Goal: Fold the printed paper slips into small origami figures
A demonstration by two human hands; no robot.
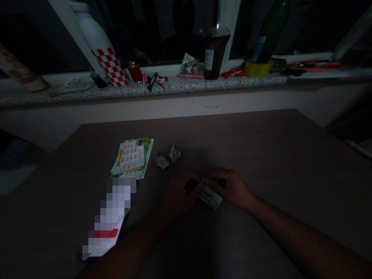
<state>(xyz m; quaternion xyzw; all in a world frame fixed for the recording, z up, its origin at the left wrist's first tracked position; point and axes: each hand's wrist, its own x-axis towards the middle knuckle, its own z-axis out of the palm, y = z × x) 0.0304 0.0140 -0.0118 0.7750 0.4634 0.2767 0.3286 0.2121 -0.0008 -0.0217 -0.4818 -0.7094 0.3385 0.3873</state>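
Between my two hands, low over the table, is a small printed paper slip (pixel 211 198) in white and green. The fingertips of my left hand (pixel 184 190) pinch its upper left end. My right hand (pixel 231 186) pinches the same end from the other side, thumb and forefinger meeting the left fingertips. The pinched part is mostly hidden by the fingers. Two small folded paper pieces (pixel 174 153) sit beyond my left hand. Left of them lies a stack of printed paper slips (pixel 130 157), green-edged with rows of red figures.
A lit phone (pixel 109 240) with a blurred screen lies at the left of the wooden table (pixel 261 147). On the granite sill (pixel 174 87) behind stand a checkered bottle (pixel 109 62), a dark drink cup (pixel 213 56), a yellow tape roll (pixel 258 69) and a green bottle (pixel 271 31).
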